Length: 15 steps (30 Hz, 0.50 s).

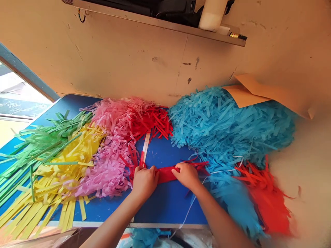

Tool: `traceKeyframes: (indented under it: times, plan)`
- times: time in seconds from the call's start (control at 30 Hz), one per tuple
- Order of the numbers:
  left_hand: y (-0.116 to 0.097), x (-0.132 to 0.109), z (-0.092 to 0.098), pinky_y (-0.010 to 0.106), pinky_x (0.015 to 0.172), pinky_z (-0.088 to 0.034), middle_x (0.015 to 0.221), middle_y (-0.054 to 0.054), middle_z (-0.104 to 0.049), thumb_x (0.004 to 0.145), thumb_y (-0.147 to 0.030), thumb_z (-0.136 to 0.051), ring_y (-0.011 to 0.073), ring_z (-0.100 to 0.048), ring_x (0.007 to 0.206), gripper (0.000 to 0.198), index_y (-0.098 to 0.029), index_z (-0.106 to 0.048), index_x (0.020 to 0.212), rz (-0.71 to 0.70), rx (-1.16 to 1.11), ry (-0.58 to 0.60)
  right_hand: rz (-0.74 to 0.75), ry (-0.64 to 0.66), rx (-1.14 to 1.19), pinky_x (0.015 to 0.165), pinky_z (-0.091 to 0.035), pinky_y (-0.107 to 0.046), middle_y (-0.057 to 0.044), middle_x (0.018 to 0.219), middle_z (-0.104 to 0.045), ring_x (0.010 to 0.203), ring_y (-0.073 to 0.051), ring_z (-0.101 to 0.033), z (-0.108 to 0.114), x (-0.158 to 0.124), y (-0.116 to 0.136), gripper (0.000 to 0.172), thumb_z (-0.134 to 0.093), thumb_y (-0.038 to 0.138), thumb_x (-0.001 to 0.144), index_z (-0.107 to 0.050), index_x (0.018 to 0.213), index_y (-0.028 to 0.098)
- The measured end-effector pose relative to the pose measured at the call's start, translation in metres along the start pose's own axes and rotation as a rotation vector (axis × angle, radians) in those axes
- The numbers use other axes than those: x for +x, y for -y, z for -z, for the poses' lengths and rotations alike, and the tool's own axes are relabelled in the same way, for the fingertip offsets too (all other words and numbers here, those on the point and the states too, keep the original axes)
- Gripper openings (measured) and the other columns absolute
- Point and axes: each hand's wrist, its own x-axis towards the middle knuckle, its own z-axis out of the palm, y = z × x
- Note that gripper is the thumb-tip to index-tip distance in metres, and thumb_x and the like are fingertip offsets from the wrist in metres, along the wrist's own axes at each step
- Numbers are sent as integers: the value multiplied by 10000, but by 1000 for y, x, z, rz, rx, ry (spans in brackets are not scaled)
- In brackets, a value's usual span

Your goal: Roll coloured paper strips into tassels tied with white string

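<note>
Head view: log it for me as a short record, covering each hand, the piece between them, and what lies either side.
left hand: closed on the left part of the red paper strip
right hand: closed on its right part
strip: spans the gap between hands, fringed ends
surface: blue table
left side: lilac fringe, yellow fringe, green fringe
right side: blue fringe pile, orange-red bundle
</note>
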Motion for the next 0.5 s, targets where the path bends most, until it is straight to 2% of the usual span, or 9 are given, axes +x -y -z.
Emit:
traceKeyframes:
  times: [0.17,0.3,0.37,0.4,0.47,0.5]
  plan:
    - [-1,0,-1,418,788,-394,678,118,-734,953,-293,-422,282,-685,680,321,-165,-691,834,-3,20,-15,-7,9,-22,536,-218,-273,-6,722,-697,654,-151,-600,0,2,0,235,-613,333,887,-640,684,217]
    - [-5,-2,0,467,840,-379,689,107,-710,953,-290,-437,297,-659,739,301,-178,-681,817,9,34,-71,-34,9,-56,594,-304,-282,-22,740,-698,687,-185,-623,3,-2,1,214,-630,374,891,-655,745,219]
    - [-5,-4,-1,501,913,-349,887,126,-722,956,-266,-444,313,-634,894,255,-196,-686,914,-10,37,-133,-29,-104,-114,720,-367,-330,-66,904,-713,830,-238,-635,5,-7,3,168,-662,371,881,-670,928,211]
    - [-4,-4,-1,505,936,-339,997,130,-707,957,-243,-446,313,-610,961,239,-209,-681,970,-58,37,-154,5,-195,-151,811,-369,-375,-100,1037,-699,950,-271,-617,5,-9,4,212,-668,343,883,-652,1043,205]
    - [-2,-5,-3,475,927,-354,1071,113,-674,949,-203,-460,292,-580,989,222,-234,-674,1001,-210,34,-157,158,-339,-214,954,-301,-454,-137,1239,-623,1146,-302,-526,4,-13,5,241,-621,243,914,-611,1152,207]
    - [0,-5,-3,456,905,-370,1022,100,-673,943,-194,-472,277,-580,952,211,-238,-677,969,-291,31,-139,269,-338,-225,977,-276,-463,-133,1247,-617,1168,-294,-504,3,-15,5,196,-573,190,931,-623,1119,210]
